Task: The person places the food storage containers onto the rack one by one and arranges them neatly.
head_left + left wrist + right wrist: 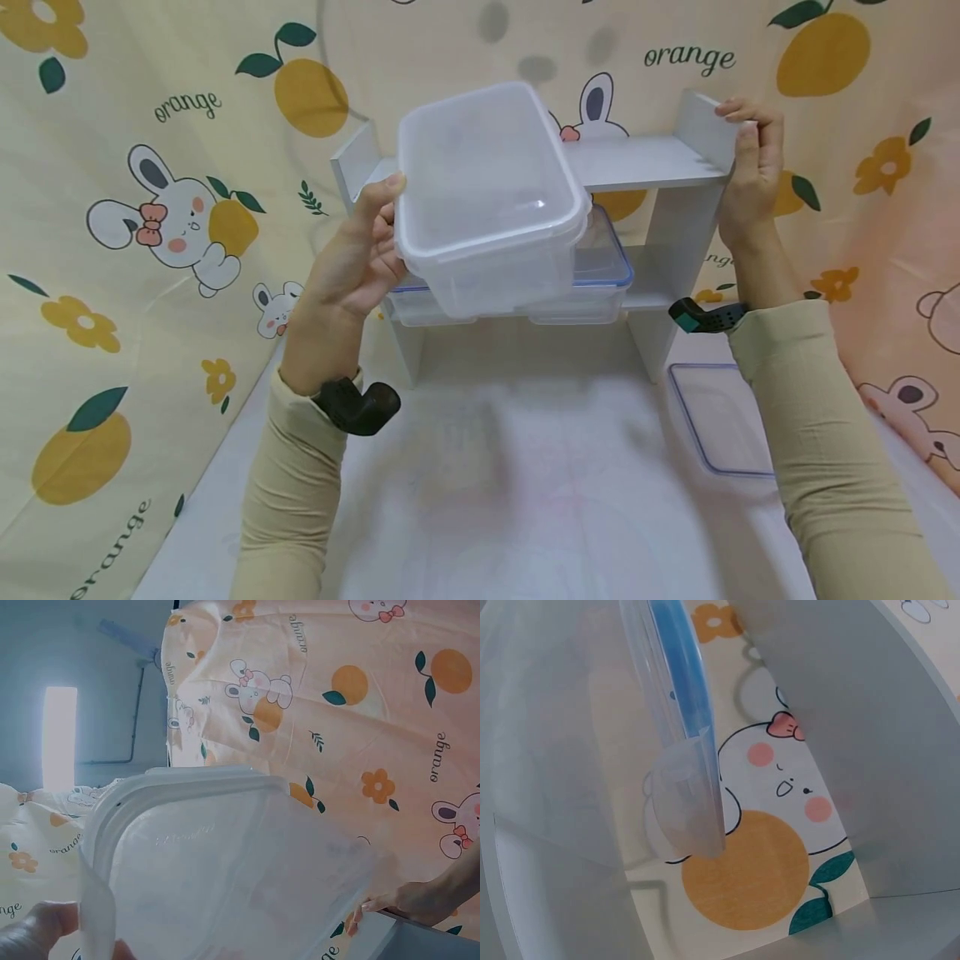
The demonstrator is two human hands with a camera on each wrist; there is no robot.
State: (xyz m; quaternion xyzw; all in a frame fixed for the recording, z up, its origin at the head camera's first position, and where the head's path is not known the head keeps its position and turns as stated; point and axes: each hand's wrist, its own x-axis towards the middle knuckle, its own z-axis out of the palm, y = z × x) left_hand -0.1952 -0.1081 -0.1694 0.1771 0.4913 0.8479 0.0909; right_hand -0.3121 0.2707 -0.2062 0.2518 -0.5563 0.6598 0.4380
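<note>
My left hand (356,258) grips a clear plastic food container (487,175) by its left side, thumb on the lid's rim and fingers against the wall. The container is tilted in front of a white shelf (637,162), its lid facing me. At the shelf's right end my right hand (753,171) holds the raised side panel, its fingers over the top edge. A wide, blue-rimmed container (600,258) sits on the middle board, partly hidden behind the held one. The right wrist view shows its blue rim (684,667) inside the shelf.
Another clear container (723,421) with a blue rim stands on the white table (525,500) at the right, partly behind my right sleeve. A printed cloth (187,333) with rabbits and oranges hangs around the back and sides.
</note>
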